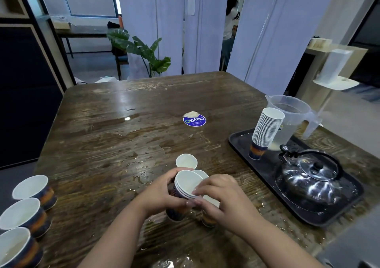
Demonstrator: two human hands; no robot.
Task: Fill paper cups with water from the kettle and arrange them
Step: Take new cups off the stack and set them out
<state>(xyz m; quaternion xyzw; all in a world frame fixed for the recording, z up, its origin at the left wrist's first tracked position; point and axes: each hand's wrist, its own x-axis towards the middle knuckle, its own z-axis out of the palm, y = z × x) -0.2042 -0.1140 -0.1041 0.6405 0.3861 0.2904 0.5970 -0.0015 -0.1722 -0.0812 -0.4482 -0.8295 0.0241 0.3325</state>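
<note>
The paper cups are small, white inside, with a dark blue and orange printed band outside. Near the middle of the table's (pixel 102 136) near edge, the left hand (pixel 162 191) wraps its fingers round a short nested stack of cups (pixel 186 184), tilted toward the camera, with about three rims showing at its top. The right hand (pixel 222 195) pinches the rim of that stack with its fingertips, thumb below and fingers on the lip. Just behind the stack stands a single cup (pixel 186 161), upright, and another cup's rim (pixel 202 173) shows touching the stack on its right; at least one more cup sits under the right hand, mostly hidden. At the table's left edge three cups stand in a row running toward the near corner: the far cup (pixel 33 187), the middle cup (pixel 22 214) and the near cup (pixel 14 247), the last two showing liquid inside. On the right side of the table a black tray (pixel 242 144) carries one tall stack of cups (pixel 266 131) at its far corner, one clear plastic jug (pixel 292 115) partly filled with water just behind that stack, and one black kettle (pixel 308 179) with its lid on and handle raised, toward the tray's near end. The wooden surface is wet in streaks and puddles, and one round blue sticker (pixel 194 120) lies near its centre.
</note>
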